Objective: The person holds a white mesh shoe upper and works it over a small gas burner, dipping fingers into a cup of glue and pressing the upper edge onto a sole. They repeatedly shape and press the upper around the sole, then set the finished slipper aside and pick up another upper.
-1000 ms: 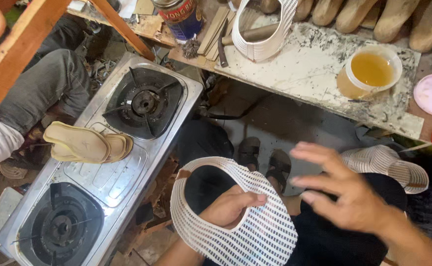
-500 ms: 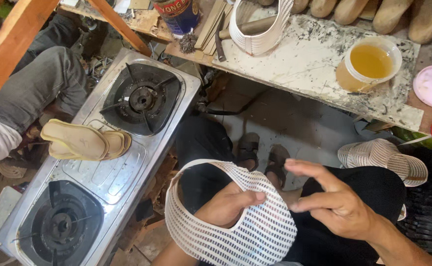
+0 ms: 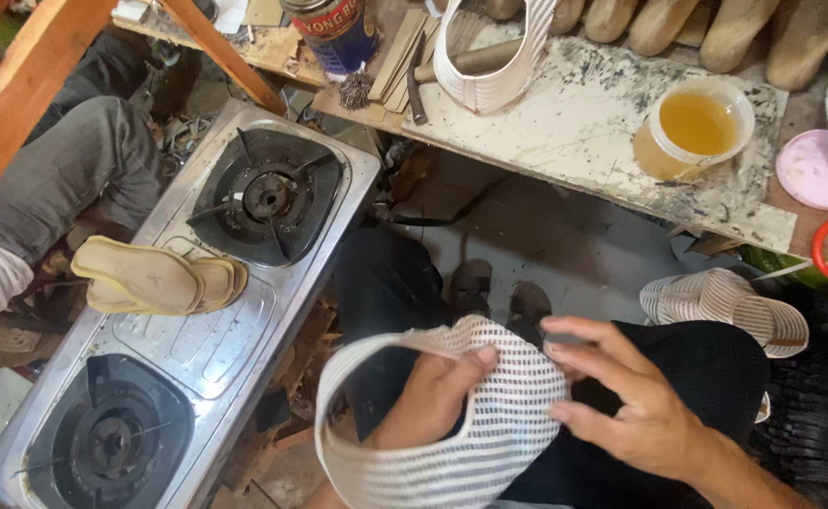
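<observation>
stretching along the left side of the view, the steel two-burner gas stove (image 3: 216, 320) lies on the floor with a stack of tan insoles (image 3: 155, 278) resting on its middle panel. above it the stained white worktop (image 3: 574, 123) carries a plastic tub of amber glue (image 3: 695, 127), a second white mesh upper (image 3: 489, 57) standing near the back, and a printed can (image 3: 334, 33). a striped mesh piece (image 3: 725, 311) lies on the person's dark-trousered knee at the right, and another person's grey trouser leg (image 3: 65, 179) sits at the far left.

low in the middle, the white mesh shoe upper (image 3: 461, 424) is held over the lap. the left hand (image 3: 433, 401) is inside its loop, fingers curled and the thumb pressed over the top edge, so the mesh is pinched between thumb and fingers. the right hand (image 3: 631, 405) lies against the outer right side of the upper, its fingers (image 3: 579, 363) loosely spread and slightly bent, the tips touching the mesh near the top edge. the upper thus sits between the two hands, wrapped round the left and flanked by the right.

a second ago the right hand hovered wide open, clear of the mesh and further right; half a second ago it had drawn closer; now it touches the upper. the left hand's grip inside the loop is unchanged, and the stove, insoles and tub have not shifted.
</observation>
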